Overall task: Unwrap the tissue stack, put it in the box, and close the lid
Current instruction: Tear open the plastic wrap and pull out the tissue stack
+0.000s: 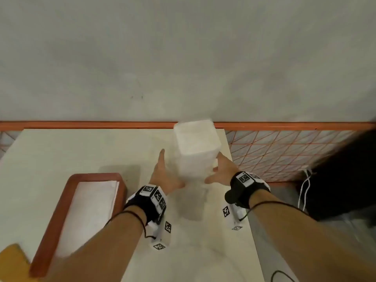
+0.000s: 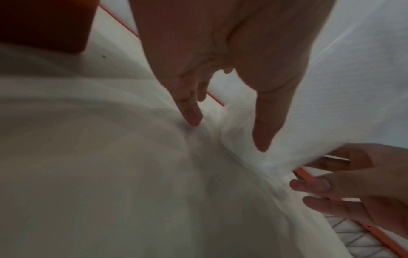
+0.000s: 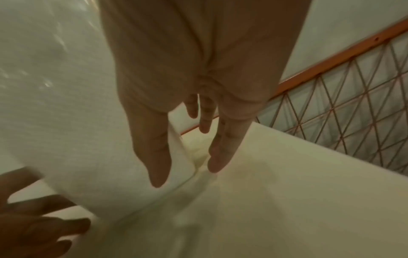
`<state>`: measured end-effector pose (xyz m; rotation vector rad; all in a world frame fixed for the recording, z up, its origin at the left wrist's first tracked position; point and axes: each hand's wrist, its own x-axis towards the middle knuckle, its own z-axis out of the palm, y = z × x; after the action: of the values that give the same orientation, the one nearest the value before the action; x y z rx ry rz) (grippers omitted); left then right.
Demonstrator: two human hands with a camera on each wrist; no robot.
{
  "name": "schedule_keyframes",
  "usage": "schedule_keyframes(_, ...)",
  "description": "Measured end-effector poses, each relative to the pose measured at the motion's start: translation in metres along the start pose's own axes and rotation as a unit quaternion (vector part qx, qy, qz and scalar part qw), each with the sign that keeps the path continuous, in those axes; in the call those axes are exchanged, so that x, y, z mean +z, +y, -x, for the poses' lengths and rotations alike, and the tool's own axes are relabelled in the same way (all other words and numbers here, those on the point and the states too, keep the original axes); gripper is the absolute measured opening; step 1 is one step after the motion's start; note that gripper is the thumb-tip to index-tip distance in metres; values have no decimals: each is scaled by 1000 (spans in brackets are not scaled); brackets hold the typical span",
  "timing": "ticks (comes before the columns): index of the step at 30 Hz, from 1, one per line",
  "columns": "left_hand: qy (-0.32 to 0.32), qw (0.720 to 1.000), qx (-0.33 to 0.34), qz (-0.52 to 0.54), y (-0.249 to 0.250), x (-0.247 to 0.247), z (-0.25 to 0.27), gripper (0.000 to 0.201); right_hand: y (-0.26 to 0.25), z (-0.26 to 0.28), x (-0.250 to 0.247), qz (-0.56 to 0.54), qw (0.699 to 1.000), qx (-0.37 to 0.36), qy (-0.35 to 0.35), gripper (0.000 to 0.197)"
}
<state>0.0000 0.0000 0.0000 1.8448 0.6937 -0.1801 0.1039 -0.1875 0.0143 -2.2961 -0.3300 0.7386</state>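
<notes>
A: Where was the tissue stack (image 1: 195, 151) seen?

B: It was stood on end on the pale bench (image 1: 61, 155), toward the far edge at about one o'clock from the middle. It was blurred in the head view, and a clear film appeared to be wrapped around its lower part.

A: How were the hands placed?

B: The left hand (image 1: 162, 174) was held at nine o'clock of the stack, the right hand (image 1: 221, 169) at three o'clock. The fingers of both were kept straight and spread, so each grip was left loose, nothing being clasped. In the left wrist view the left thumb (image 2: 264, 125) was laid against the stack's white side. In the right wrist view the right thumb (image 3: 154, 157) was laid flat on the stack (image 3: 77, 122) as well.

A: And the box?

B: The box (image 1: 48, 220), rimmed in red-brown, was seen at seven o'clock from the stack, well apart from it, with a white inside exposed. Whether a lid was attached could not be told.

A: Anything else?

B: An orange wire grid (image 1: 284, 151) was seen beyond the bench at three o'clock.
</notes>
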Motion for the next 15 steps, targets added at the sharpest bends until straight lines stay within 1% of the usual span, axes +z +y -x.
schedule_keyframes(1,-10,1000,15,-12,1,0,-7,140,-1,-6,0,3,1000,-12,-13,104)
schedule_keyframes(3,-28,998,27,-55,6,-1,-17,143,-3,-15,0,6,999,-9,-31,94)
schedule_keyframes(4,-32,997,27,-70,7,-1,-23,137,-4,-21,2,4,999,-4,-34,90)
schedule_keyframes(5,-31,995,32,-88,8,1,-26,125,-3,-26,4,7,999,-2,-35,86)
schedule_keyframes(7,-13,991,37,-131,10,6,-31,94,-5,-32,6,3,999,6,-32,74)
schedule_keyframes(9,0,987,45,-152,12,10,-34,76,-8,-32,8,-21,999,8,-32,62)
schedule_keyframes(11,1,992,50,-115,7,12,-36,71,-12,-28,8,-46,999,2,-27,58)
schedule_keyframes(13,-24,998,58,-31,-2,11,-35,78,-15,-20,7,-74,997,-12,-36,53)
schedule_keyframes(15,-56,994,78,51,-2,9,-26,87,-18,-8,4,-103,993,-16,-51,47)
